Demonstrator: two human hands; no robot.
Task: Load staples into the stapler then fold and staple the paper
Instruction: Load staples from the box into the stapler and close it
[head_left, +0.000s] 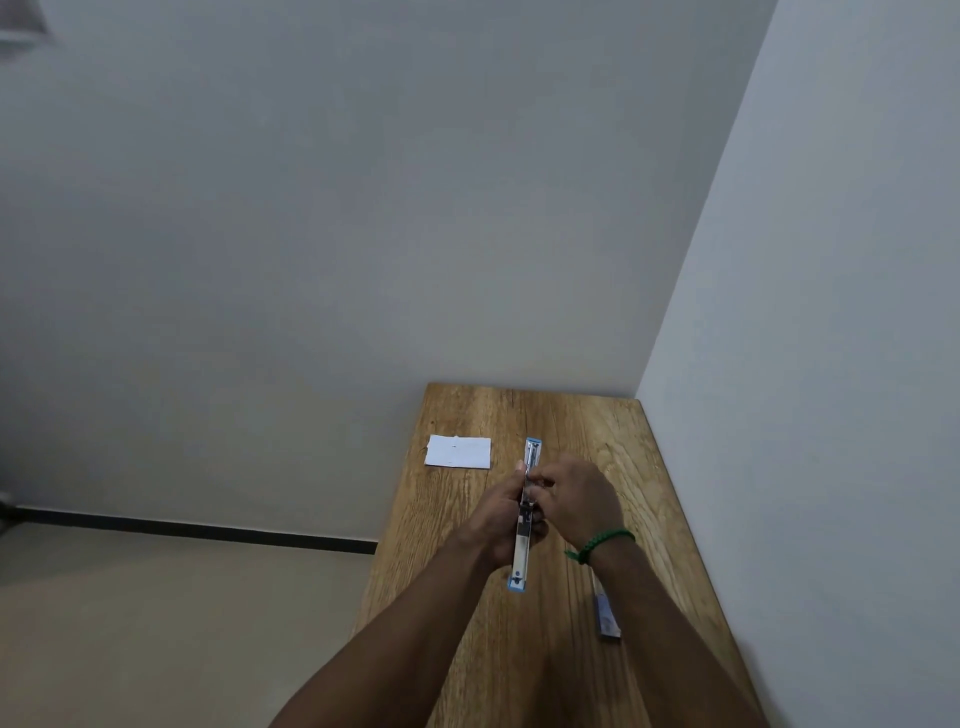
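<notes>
- I have the stapler swung fully open and held up over the wooden table, my left hand clenched round its middle from the left side.
- My right hand is pinched at the metal channel just above that hold; I judge it is seating a strip of staples, but the strip is too small for me to make out.
- Main risk: the strip goes in crooked or rides on the channel's edge. Closing the stapler then would jam it or break the strip.
- The long open stapler sticks out well past both ends of my left-hand hold, so pressure from my right fingertips could pivot it and spill the staples.
- Loose staples falling on the wood grain below would be hard to find.
- The small box lies on the table near my right forearm, below the hold; a careless elbow could knock it off the edge.
- The paper lies flat, up and left of the hold, well apart and not yet folded.
</notes>
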